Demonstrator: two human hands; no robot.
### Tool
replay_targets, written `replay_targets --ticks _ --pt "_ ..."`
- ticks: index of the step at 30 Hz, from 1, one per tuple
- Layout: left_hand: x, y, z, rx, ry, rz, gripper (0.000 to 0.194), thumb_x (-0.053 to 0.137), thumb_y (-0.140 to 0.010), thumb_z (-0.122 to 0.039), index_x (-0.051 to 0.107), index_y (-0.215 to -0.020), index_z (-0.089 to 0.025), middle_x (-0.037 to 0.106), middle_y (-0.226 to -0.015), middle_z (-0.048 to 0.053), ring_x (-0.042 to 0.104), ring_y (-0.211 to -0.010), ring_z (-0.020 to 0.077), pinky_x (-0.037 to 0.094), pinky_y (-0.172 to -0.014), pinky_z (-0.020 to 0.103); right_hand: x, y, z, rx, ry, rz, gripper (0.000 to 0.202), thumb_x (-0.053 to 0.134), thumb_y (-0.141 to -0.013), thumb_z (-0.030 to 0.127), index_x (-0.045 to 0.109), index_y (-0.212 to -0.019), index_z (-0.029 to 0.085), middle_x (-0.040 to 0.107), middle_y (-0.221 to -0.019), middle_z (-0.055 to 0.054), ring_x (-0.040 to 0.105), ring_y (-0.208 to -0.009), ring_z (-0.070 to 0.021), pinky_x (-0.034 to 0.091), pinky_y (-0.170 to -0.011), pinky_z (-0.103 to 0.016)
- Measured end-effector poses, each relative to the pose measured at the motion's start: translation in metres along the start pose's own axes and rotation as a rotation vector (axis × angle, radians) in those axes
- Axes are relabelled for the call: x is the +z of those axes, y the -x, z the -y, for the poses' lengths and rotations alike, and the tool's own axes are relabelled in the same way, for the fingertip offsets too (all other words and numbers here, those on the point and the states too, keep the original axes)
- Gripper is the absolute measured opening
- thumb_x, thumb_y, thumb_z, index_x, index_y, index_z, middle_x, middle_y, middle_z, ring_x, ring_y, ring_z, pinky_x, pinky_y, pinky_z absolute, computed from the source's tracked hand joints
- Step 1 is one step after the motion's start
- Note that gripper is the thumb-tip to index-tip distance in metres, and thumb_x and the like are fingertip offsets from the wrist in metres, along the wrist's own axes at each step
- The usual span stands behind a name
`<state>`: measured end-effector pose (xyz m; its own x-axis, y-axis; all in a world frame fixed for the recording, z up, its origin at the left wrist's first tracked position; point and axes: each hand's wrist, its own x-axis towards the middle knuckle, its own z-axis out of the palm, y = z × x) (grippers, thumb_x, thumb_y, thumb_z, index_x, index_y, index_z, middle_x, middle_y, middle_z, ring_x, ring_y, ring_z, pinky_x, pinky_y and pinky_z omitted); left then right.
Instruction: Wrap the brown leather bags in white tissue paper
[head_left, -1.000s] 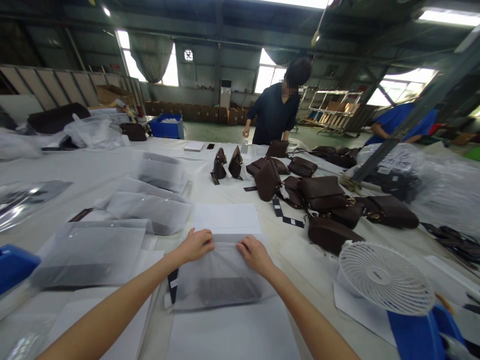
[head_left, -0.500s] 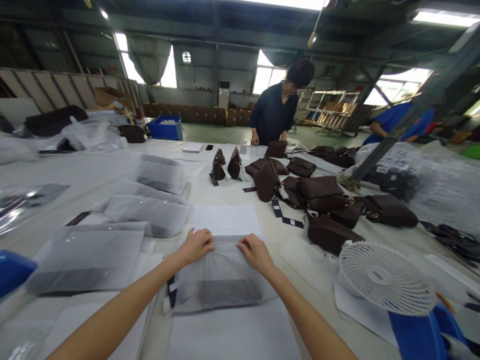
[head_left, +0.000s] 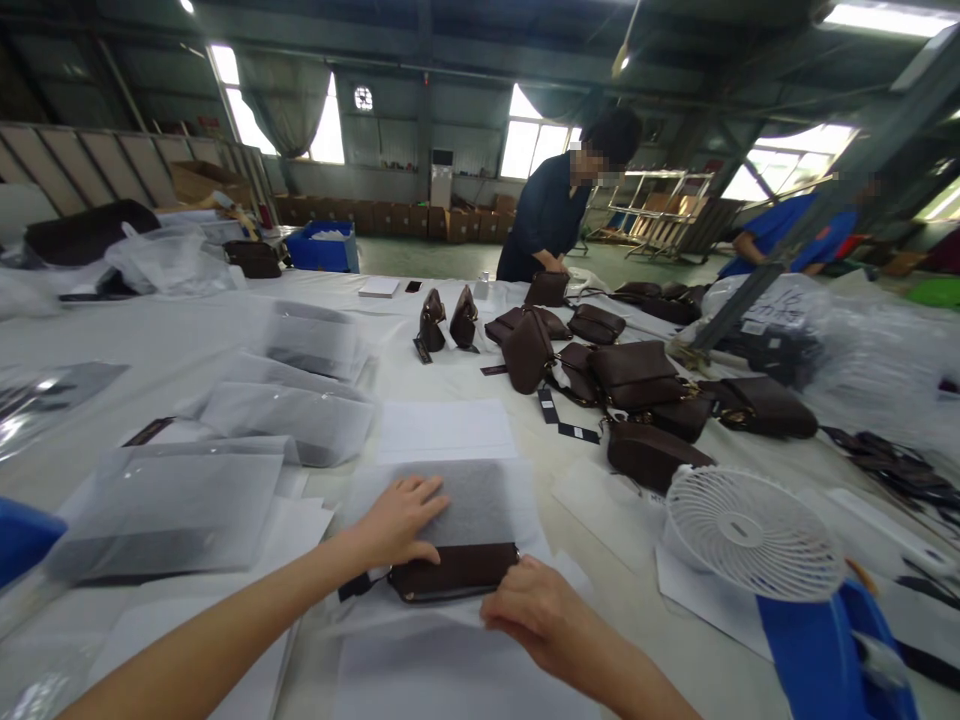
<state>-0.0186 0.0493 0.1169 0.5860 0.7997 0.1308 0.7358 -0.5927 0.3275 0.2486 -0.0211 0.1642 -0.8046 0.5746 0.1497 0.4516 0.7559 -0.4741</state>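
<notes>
A dark brown leather bag (head_left: pixel 454 572) lies on a thin white wrapping sheet (head_left: pixel 487 500), its zipped edge towards me. My left hand (head_left: pixel 401 520) rests with spread fingers on the sheet just above the bag, its thumb by the bag's upper edge. At the bag's right end, my right hand (head_left: pixel 532 605) is closed with curled fingers; what is in them is hidden. A black tag or strap sticks out at the bag's left end. Beneath and beyond lie stacked white paper sheets (head_left: pixel 446 430).
Wrapped flat packages (head_left: pixel 187 500) lie on the left. Several brown bags (head_left: pixel 637 375) with black tags (head_left: pixel 577 433) are heaped at centre right. A white fan (head_left: pixel 754 535) stands near right. Across the table, a person (head_left: pixel 551 210) bends over a bag; another person in blue is further right.
Both hands held the wrapping sheet's upper edge over the bag. Now the bag's near part is uncovered; the left hand lies flat and the right has moved down to the bag's right end.
</notes>
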Motion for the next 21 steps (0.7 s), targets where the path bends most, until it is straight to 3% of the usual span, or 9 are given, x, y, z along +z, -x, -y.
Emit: replay_targets --ticks 3,6,8,11,16,19,21 --pt "0.019 0.003 -0.01 0.035 -0.116 0.022 0.021 0.051 -0.088 -0.026 0.059 -0.108 -0.023 0.049 -0.137 0.01 0.05 -0.113 0.0282 0.04 -0.096 0.045 0.005 0.006 0.002 0.01 0.101 -0.084 0.025 0.042 -0.097 0.025 0.063 -0.084 0.021 0.064 -0.071 -0.002 0.056 -0.07 -0.0129 0.036 -0.072 -0.028" --pt "0.017 0.0 -0.009 0.015 -0.128 0.022 0.023 0.038 -0.092 -0.017 0.06 -0.094 -0.022 0.059 -0.123 0.008 0.055 -0.102 0.0234 0.042 -0.089 0.038 0.007 0.002 -0.003 0.023 0.146 -0.143 0.028 0.039 -0.098 0.025 0.062 -0.083 0.02 0.063 -0.069 -0.002 0.055 -0.067 -0.0128 0.034 -0.069 -0.028" --pt "0.005 -0.01 -0.003 -0.039 -0.132 0.006 0.025 0.033 -0.095 -0.021 0.058 -0.092 -0.023 0.067 -0.103 0.006 0.059 -0.09 0.0211 0.043 -0.08 0.033 0.008 -0.005 -0.008 0.045 0.178 -0.179 0.026 0.04 -0.097 0.026 0.061 -0.083 0.02 0.063 -0.071 -0.001 0.055 -0.067 -0.0132 0.034 -0.068 -0.029" --pt "-0.022 -0.036 0.006 -0.143 -0.134 -0.038 0.033 0.022 -0.098 -0.034 0.053 -0.098 -0.024 0.066 -0.079 0.003 0.061 -0.073 0.0185 0.041 -0.065 0.028 0.013 -0.021 -0.013 0.091 0.256 -0.209 0.023 0.044 -0.096 0.025 0.06 -0.081 0.02 0.063 -0.071 -0.001 0.055 -0.067 -0.014 0.033 -0.068 -0.029" --pt "-0.062 -0.078 0.013 -0.215 -0.189 -0.08 0.036 0.019 -0.098 -0.04 0.052 -0.101 -0.024 0.067 -0.078 0.005 0.063 -0.072 0.0216 0.038 -0.06 0.028 0.026 -0.048 -0.017 0.093 0.357 -0.147 0.018 0.047 -0.094 0.02 0.059 -0.08 0.019 0.064 -0.076 -0.001 0.055 -0.067 -0.0139 0.031 -0.065 -0.029" --pt "-0.074 -0.088 0.011 -0.215 -0.231 -0.087 0.037 0.019 -0.098 -0.039 0.052 -0.104 -0.023 0.068 -0.085 0.008 0.065 -0.077 0.0235 0.038 -0.062 0.029 0.031 -0.06 -0.02 0.044 0.382 -0.101 0.014 0.049 -0.093 0.021 0.059 -0.082 0.019 0.065 -0.081 -0.001 0.055 -0.069 -0.0137 0.031 -0.065 -0.029" --pt "-0.076 -0.087 0.007 -0.188 -0.25 -0.069 0.036 0.021 -0.098 -0.04 0.052 -0.105 -0.024 0.069 -0.087 0.007 0.066 -0.079 0.0233 0.04 -0.064 0.029 0.031 -0.066 -0.026 0.097 0.409 -0.14 0.015 0.048 -0.093 0.022 0.059 -0.083 0.019 0.066 -0.082 -0.002 0.057 -0.072 -0.0145 0.032 -0.067 -0.03"
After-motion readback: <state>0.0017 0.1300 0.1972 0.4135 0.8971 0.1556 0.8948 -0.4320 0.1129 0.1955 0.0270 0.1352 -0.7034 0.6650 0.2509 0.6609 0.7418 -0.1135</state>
